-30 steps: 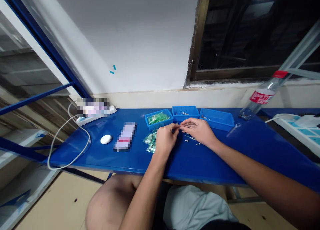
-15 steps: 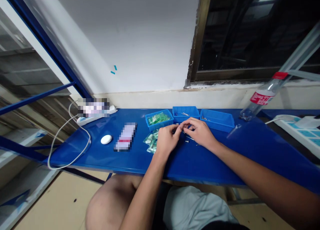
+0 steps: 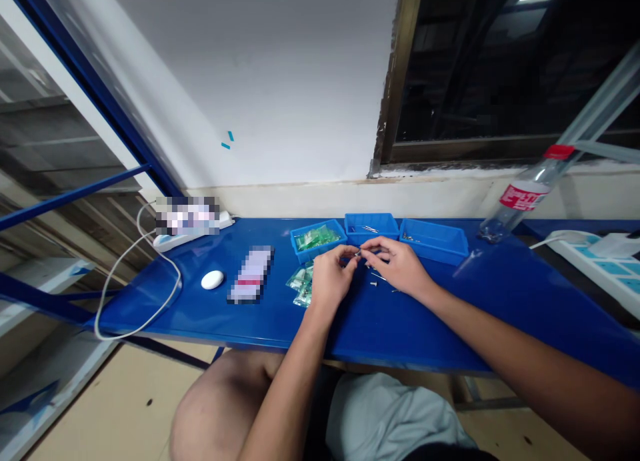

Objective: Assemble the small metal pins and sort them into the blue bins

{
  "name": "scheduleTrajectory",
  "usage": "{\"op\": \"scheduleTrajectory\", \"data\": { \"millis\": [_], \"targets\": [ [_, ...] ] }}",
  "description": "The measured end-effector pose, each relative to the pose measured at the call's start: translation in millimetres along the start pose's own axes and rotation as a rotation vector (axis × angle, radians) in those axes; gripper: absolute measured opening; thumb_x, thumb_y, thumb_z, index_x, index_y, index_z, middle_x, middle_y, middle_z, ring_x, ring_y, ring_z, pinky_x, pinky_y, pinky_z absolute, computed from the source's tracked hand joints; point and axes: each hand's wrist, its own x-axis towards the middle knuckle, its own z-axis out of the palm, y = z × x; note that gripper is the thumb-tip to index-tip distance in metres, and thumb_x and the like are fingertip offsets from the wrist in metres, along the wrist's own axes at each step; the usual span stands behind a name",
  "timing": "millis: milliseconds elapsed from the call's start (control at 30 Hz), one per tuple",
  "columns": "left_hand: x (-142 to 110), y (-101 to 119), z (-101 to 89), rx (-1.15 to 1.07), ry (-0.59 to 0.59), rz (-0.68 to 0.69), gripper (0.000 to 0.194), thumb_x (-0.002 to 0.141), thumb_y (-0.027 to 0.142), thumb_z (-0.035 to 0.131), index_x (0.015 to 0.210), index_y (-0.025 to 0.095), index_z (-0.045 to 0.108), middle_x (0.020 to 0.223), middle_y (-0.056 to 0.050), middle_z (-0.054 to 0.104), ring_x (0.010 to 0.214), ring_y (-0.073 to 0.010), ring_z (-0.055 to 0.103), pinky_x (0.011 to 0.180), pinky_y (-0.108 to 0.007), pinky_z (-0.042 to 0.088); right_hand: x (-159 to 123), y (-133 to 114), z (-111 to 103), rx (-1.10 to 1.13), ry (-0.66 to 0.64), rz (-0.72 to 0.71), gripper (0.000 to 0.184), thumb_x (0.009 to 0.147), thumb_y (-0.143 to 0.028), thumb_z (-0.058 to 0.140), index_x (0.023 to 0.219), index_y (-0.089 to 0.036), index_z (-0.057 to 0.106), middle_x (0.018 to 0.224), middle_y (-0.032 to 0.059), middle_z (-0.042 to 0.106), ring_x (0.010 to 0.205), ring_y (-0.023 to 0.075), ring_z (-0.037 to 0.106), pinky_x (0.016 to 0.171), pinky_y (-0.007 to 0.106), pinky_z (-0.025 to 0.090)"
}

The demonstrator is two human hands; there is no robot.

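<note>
While both hands meet on the near side of the middle blue bin [image 3: 371, 236], the landmark for all places below, the left hand [image 3: 333, 272] and right hand [image 3: 399, 264] both appear pinched on one small metal part [image 3: 358, 253]. Thumb and forefinger look closed on it from each side; the other fingers are curled. Exact contact and the part's shape: too small to tell.

Handling notes (judgement): best to let one hand grip firmly and the other make the fine adjustment; rest the wrists for steadiness; work low, so a dropped piece lands close by. A light pinch should suffice, as small metal pieces probably slip or roll.

Around the hands: a screw [image 3: 374, 284] and a thin pin [image 3: 379, 277] lie loose on the blue table [image 3: 425, 334], nearer the person than the middle bin. The right hand overhangs part of this scatter and could sweep pieces aside. Clear packets [image 3: 301, 284] lie to the near left of the bin, just beside the left hand, where the forearm might drag them.

Further out: a bin of green packets [image 3: 320, 253] stands just left of the middle bin; the right-hand bin [image 3: 435, 245], with small pieces inside, just right. A bottle [image 3: 520, 197] stands well right; a white oval object [image 3: 213, 279], well left.
</note>
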Motion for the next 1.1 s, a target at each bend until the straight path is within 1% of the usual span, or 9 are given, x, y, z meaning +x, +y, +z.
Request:
{"op": "scheduleTrajectory", "data": {
  "millis": [133, 233, 400, 567, 700, 800, 933, 1000, 1100],
  "targets": [
    [0, 0, 0.0, -0.002, -0.011, 0.026, 0.02, 0.09, 0.009, 0.071, 0.102, 0.023, 0.08, 0.1, -0.001, 0.083, 0.087, -0.0175, 0.078, 0.084, -0.028, 0.061, 0, 3, 2, 0.122, -0.004, 0.089, 0.033, 0.088, -0.049, 0.078, 0.101, -0.02, 0.074, 0.093, 0.0076, 0.078, 0.086, 0.0235, 0.076, 0.078, 0.039, 0.068],
    [0, 0, 0.9, -0.06, -0.003, 0.027, 0.023, 0.09, 0.005, 0.069, 0.102, 0.021, 0.078, 0.102, -0.002, 0.083, 0.089, -0.0172, 0.078, 0.087, -0.029, 0.062, 0, 4, 3, 0.186, -0.017, 0.108, 0.036, 0.085, -0.05, 0.081, 0.102, -0.019, 0.073, 0.094, 0.0083, 0.077, 0.088, 0.0234, 0.076, 0.079, 0.039, 0.068],
    [0, -1, 3.3, -0.17, -0.001, 0.013, 0.028, 0.087, 0.0, 0.065, 0.105, 0.019, 0.075, 0.105, -0.004, 0.082, 0.094, -0.0175, 0.08, 0.091, -0.031, 0.065, 0, 3, 5, 0.191, -0.009, 0.087, 0.04, 0.081, -0.049, 0.084, 0.104, -0.02, 0.072, 0.096, 0.0085, 0.076, 0.091, 0.0229, 0.075, 0.083, 0.04, 0.067],
    [0, -2, 4.6, -0.27, 0.002, -0.033, 0.026, 0.087, 0.002, 0.065, 0.105, 0.019, 0.072, 0.106, -0.006, 0.082, 0.095, -0.0185, 0.08, 0.089, -0.031, 0.066, -1, 4, 5, 0.1, -0.011, 0.005, 0.032, 0.086, -0.042, 0.078, 0.109, -0.021, 0.071, 0.099, 0.0081, 0.076, 0.093, 0.0225, 0.074, 0.084, 0.038, 0.065],
    [-1, 0, 4.4, -0.275, 0.0, -0.037, 0.024, 0.089, 0.006, 0.067, 0.109, 0.019, 0.072, 0.103, -0.006, 0.082, 0.093, -0.0186, 0.08, 0.088, -0.03, 0.066, -1, -1, 2, -0.045, -0.008, -0.104, 0.021, 0.091, -0.034, 0.07, 0.109, -0.023, 0.073, 0.102, 0.0079, 0.073, 0.088, 0.0219, 0.072, 0.075, 0.035, 0.063],
    [-2, 2, 2.9, -0.189, -0.027, 0.018, 0.022, 0.091, 0.009, 0.066, 0.11, 0.019, 0.072, 0.102, -0.005, 0.082, 0.092, -0.0183, 0.079, 0.089, -0.03, 0.064, 1, -7, -6, -0.225, -0.004, -0.217, 0.018, 0.092, -0.025, 0.065, 0.107, -0.025, 0.075, 0.103, 0.0075, 0.071, 0.079, 0.021, 0.068, 0.073, 0.037, 0.06],
    [-4, 1, 0.9, 0.116, -0.087, 0.137, 0.018, 0.099, 0.024, 0.063, 0.113, 0.021, 0.074, 0.114, -0.008, 0.08, 0.106, -0.024, 0.076, 0.1, -0.038, 0.059, 10, -3, -29, -0.475, 0.169, -0.241, 0.019, 0.093, -0.022, 0.061, 0.106, -0.024, 0.074, 0.1, 0.008, 0.07, 0.083, 0.0241, 0.066, 0.081, 0.041, 0.057],
    [-5, 0, 0.9, 0.212, -0.142, 0.195, 0.025, 0.1, 0.033, 0.064, 0.119, 0.021, 0.075, 0.12, -0.011, 0.078, 0.116, -0.0274, 0.072, 0.107, -0.042, 0.055, 14, 6, -43, -0.615, 0.251, -0.226, 0.019, 0.094, -0.023, 0.059, 0.107, -0.022, 0.073, 0.101, 0.0092, 0.071, 0.085, 0.0254, 0.066, 0.085, 0.043, 0.055],
    [-8, -2, 2.3, 0.243, -0.255, 0.291, 0.045, 0.095, 0.049, 0.071, 0.13, 0.022, 0.072, 0.138, -0.013, 0.07, 0.133, -0.0314, 0.062, 0.117, -0.046, 0.047, 17, 21, -60, -0.813, 0.265, -0.209, 0.016, 0.093, -0.024, 0.059, 0.101, -0.021, 0.073, 0.096, 0.0113, 0.073, 0.097, 0.0317, 0.064, 0.092, 0.046, 0.051]
  ]
}}
